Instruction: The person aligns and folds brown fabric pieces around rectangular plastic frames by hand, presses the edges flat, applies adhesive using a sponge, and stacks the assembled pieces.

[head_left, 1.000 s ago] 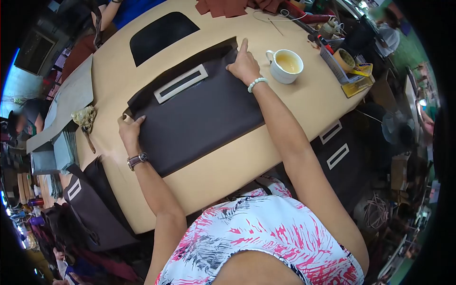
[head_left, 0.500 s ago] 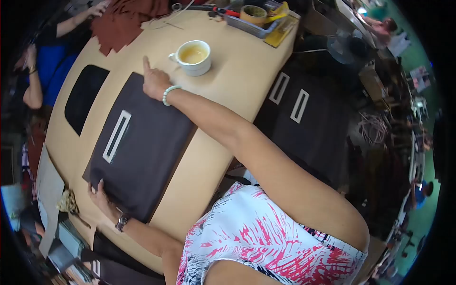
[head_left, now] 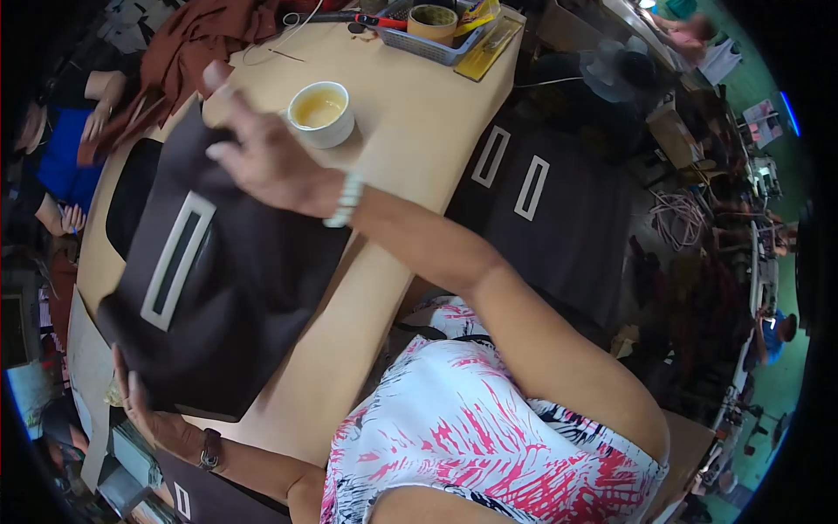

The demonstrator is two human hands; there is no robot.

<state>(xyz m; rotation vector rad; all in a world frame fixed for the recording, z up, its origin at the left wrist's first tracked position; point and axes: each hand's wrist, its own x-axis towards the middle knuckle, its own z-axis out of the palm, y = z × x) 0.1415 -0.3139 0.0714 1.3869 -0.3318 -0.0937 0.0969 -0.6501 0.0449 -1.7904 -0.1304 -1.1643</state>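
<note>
A dark brown leather piece (head_left: 253, 262) with a pale rectangular frame (head_left: 178, 262) around a slot is lifted and buckled above the table. My right hand (head_left: 271, 148), slightly blurred, is at its upper end with thumb and forefinger apart; whether it pinches the leather cannot be made out. At the lower left corner, my left hand (head_left: 153, 415) supports the edge, its fingers partly behind the leather. A white cup (head_left: 321, 115) of pale brown drink stands just beyond my right hand.
The tan table (head_left: 419, 148) bears a grey basket (head_left: 425, 44) with tape, and a black panel (head_left: 131, 196). Reddish-brown pieces (head_left: 188, 52) lie at the far left near other people's hands. More dark leather with pale frames (head_left: 559, 218) hangs right of the table.
The leather piece, flat half a second ago, is now raised and bent. My right hand has come up and nearer. The view has turned, shifting the table and cup leftward.
</note>
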